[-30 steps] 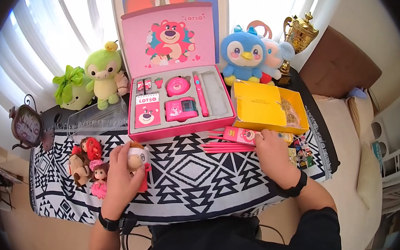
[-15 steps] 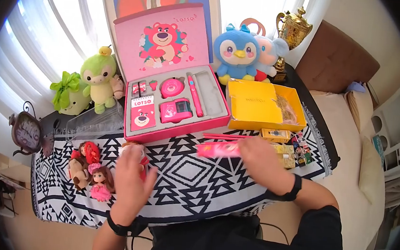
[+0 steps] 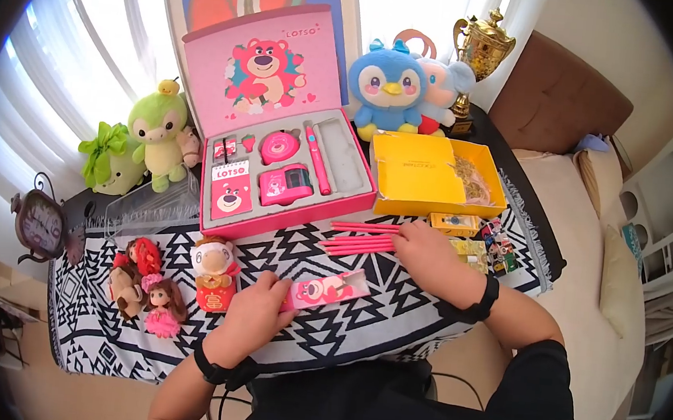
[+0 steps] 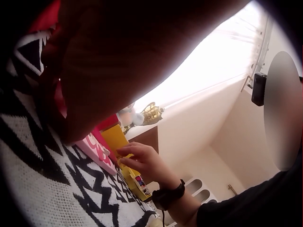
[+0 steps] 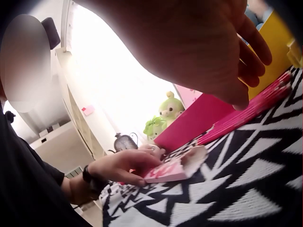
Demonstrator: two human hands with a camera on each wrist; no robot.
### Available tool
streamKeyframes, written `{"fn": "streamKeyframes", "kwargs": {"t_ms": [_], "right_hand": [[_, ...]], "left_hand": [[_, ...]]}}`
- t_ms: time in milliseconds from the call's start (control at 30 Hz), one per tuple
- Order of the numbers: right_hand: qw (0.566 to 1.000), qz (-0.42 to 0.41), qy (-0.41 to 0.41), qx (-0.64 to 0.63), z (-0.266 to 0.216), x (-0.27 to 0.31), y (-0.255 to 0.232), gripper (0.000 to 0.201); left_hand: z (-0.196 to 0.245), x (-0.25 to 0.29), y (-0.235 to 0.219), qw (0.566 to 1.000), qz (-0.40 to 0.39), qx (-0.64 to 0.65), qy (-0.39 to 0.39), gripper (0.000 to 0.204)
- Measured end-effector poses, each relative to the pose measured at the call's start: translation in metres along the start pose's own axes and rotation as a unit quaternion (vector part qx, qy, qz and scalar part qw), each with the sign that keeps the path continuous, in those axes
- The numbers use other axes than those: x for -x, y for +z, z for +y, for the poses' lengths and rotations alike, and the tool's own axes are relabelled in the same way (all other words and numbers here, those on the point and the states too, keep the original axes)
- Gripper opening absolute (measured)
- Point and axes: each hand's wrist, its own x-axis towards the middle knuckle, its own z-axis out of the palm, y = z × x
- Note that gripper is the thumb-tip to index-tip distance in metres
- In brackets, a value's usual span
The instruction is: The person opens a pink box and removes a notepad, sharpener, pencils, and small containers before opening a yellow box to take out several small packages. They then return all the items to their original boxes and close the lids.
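My left hand (image 3: 251, 314) grips the left end of a slim pink pencil box (image 3: 331, 289) printed with a bear, low over the patterned cloth. Its right end has its flap up, as the right wrist view shows on the same box (image 5: 165, 172). Several pink pencils (image 3: 357, 245) lie side by side on the cloth beyond it. Over their right ends is my right hand (image 3: 432, 258); in the right wrist view its fingers (image 5: 253, 42) are loosely bent, with the thumb close above the pencils (image 5: 251, 111). A plush-headed figurine (image 3: 215, 273) in red stands left of my left hand.
A pink gift box (image 3: 287, 223) with a raised lid holds stationery at the back. Right of it sits a yellow box (image 3: 417, 208). Small dolls (image 3: 161, 311) lie at the left; small yellow packs (image 3: 454, 224) and plush toys (image 3: 390, 95) are at the right and back.
The pencil box, held by my right hand, went left and nearer and is now in my left hand. My left hand left the figurine. My right hand came back to the pencils.
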Motion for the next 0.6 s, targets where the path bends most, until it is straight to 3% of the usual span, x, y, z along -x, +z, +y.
{"fn": "streamKeyframes", "kwargs": {"t_ms": [267, 600], "right_hand": [[0.998, -0.050, 0.016, 0.045, 0.012, -0.007, 0.015, 0.009], [0.999, 0.011, -0.016, 0.048, -0.001, 0.025, -0.021, 0.012]], "left_hand": [[-0.019, 0.004, -0.005, 0.998, -0.018, 0.054, -0.022, 0.052], [-0.039, 0.013, -0.011, 0.998, 0.006, 0.052, -0.023, 0.054]]}}
